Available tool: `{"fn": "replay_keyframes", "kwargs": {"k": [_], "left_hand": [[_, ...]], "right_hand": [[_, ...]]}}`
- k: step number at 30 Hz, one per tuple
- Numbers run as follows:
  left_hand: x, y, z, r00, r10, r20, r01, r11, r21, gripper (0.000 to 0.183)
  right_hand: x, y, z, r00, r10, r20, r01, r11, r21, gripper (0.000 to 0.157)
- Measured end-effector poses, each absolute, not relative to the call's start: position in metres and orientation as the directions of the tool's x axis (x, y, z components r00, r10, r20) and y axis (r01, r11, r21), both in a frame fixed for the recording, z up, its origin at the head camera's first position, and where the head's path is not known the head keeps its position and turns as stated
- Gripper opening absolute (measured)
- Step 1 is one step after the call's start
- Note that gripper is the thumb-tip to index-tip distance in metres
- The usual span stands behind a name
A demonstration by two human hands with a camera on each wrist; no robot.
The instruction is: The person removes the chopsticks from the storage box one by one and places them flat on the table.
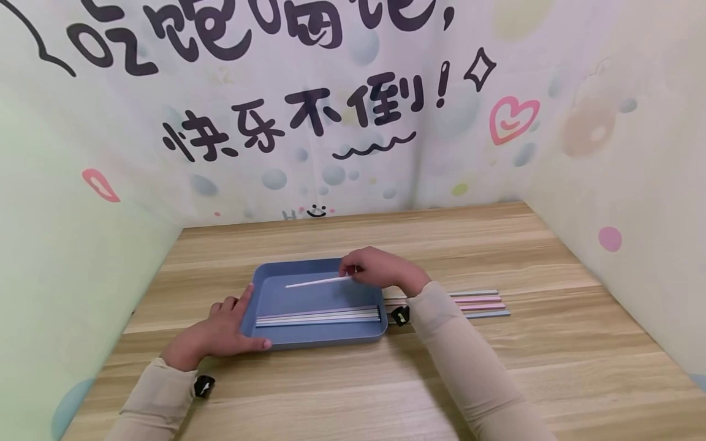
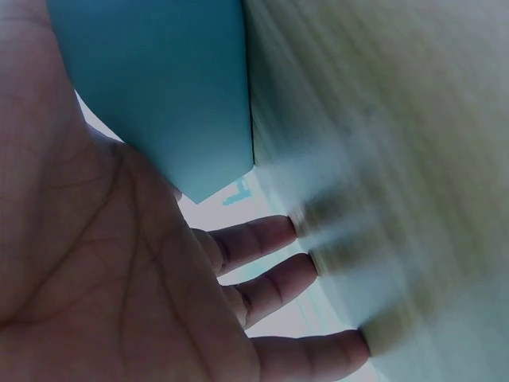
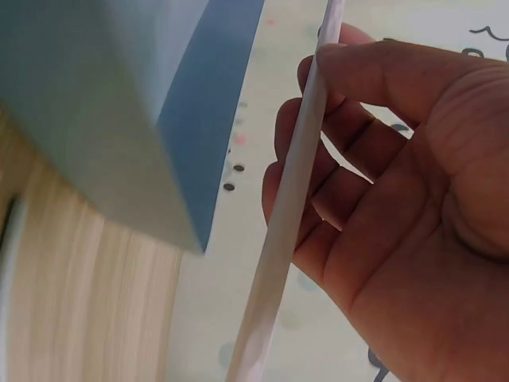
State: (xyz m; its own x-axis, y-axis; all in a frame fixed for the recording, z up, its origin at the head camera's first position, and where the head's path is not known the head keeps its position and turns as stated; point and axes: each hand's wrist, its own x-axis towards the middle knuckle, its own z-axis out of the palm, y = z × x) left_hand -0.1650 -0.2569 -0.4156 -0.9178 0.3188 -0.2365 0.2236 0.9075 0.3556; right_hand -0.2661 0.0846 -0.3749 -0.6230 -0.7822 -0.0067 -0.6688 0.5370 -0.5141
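Observation:
My right hand pinches a thin white chopstick near one end, above the back part of the blue tray. In the right wrist view the chopstick runs between thumb and fingers. My left hand rests at the tray's front left corner, thumb along the front edge and forefinger by the left side. Its other fingers are fairly straight, with tips at the tabletop in the left wrist view. Several pale chopsticks lie side by side along the front of the tray.
More coloured chopsticks lie on the wooden table right of the tray, partly hidden by my right forearm. A printed cloth wall rises at the back, with pale walls at both sides.

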Motion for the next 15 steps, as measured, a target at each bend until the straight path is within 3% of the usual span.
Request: {"fn": "replay_keyframes", "kwargs": {"k": [15], "left_hand": [[-0.165,-0.259,-0.417,-0.922,0.320,-0.219,0.231,0.907,0.352,0.128]], "right_hand": [[-0.271,0.140,-0.384,-0.702,-0.712,-0.002,-0.606,0.599,-0.524,0.023]]}}
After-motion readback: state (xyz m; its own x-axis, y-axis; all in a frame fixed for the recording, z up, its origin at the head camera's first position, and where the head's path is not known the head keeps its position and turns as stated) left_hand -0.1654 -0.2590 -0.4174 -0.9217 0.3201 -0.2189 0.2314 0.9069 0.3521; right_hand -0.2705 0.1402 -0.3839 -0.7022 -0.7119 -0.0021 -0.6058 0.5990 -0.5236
